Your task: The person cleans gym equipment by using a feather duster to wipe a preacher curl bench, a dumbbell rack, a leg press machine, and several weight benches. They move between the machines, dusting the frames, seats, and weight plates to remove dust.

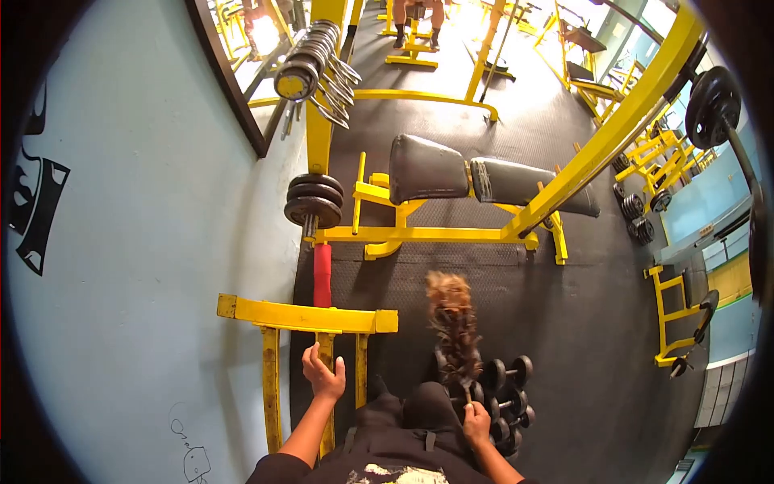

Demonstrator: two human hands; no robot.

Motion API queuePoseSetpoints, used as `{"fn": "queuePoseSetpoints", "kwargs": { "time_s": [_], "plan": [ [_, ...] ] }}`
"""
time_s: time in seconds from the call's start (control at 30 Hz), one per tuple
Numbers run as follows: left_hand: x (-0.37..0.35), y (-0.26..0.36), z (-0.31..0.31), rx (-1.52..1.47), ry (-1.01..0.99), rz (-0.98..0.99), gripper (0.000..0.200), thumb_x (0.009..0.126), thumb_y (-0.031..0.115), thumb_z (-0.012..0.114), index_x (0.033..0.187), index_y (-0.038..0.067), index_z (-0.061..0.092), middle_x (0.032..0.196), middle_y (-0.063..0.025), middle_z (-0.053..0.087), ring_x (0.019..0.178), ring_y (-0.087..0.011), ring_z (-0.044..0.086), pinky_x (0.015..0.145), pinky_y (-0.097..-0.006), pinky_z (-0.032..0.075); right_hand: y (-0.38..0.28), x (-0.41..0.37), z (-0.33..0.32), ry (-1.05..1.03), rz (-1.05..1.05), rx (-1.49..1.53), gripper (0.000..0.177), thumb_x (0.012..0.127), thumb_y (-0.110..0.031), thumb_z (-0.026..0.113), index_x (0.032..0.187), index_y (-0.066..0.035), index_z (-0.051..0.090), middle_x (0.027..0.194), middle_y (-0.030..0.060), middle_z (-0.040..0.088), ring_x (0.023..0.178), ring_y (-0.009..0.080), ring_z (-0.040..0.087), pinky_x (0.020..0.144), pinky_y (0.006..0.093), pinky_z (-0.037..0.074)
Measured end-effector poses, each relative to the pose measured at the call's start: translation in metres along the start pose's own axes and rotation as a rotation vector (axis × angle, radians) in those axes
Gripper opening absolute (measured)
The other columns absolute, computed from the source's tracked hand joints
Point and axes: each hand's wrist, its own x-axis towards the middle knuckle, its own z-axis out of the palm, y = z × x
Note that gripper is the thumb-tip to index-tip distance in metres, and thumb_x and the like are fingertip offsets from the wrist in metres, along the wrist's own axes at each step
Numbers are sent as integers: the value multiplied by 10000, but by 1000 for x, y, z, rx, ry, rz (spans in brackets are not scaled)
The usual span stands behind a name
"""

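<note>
I look down on a gym floor from the head camera. My right hand (476,423), at the lower centre of the frame, has its fingers clenched around the thin handle of a feather duster (453,323). Its shaggy brown head points away from me, up toward the middle of the frame, over the black rubber floor (580,339).

Just right of the duster, a cluster of small black dumbbells (509,397) lies on the floor, near my right hand.

My left hand (323,376), at lower centre-left, rests against an upright of a yellow steel rack (306,318). Its fingers are released and loosely spread, gripping nothing.

Above the rack, a red padded roller (322,274) leads up to a stack of black weight plates (314,200). Beyond them, in the centre of the frame, stands a grey padded bench (492,177) on a yellow frame.

A pale blue wall (145,242) fills the left side of the frame.
</note>
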Motion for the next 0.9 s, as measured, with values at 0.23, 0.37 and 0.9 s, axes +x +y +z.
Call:
{"fn": "queuePoseSetpoints", "kwargs": {
  "time_s": [0.23, 0.37, 0.9],
  "plan": [
    [23, -4, 15, -48, 115, -233, 674, 823, 241, 708, 1355, 43, 345, 1290, -241, 425, 1196, -436, 450, 987, -537, 399, -65, 53, -19, -86, -206, -141, 216, 969, -208, 578, 1003, -14, 666, 711, 106, 643, 654, 166, 612, 624, 329, 479],
    [33, -17, 27, -69, 199, -380, 575, 852, 252, 707, 1268, 37, 373, 1248, -223, 463, 1148, -405, 495, 965, -493, 427, -97, 92, -8, -197, -306, -144, 204, 966, -189, 587, 1038, -23, 682, 674, 100, 610, 621, 140, 580, 610, 312, 470],
    [101, 10, 84, -224, 531, -904, 673, 956, 337, 613, 1475, 8, 340, 1391, -262, 491, 1281, -401, 498, 1061, -458, 411, -247, 321, 116, -1144, -786, -238, 532, 930, -62, 495, 1459, -116, 486, 838, 163, 670, 789, 256, 694, 764, 343, 533]
  ]
}}
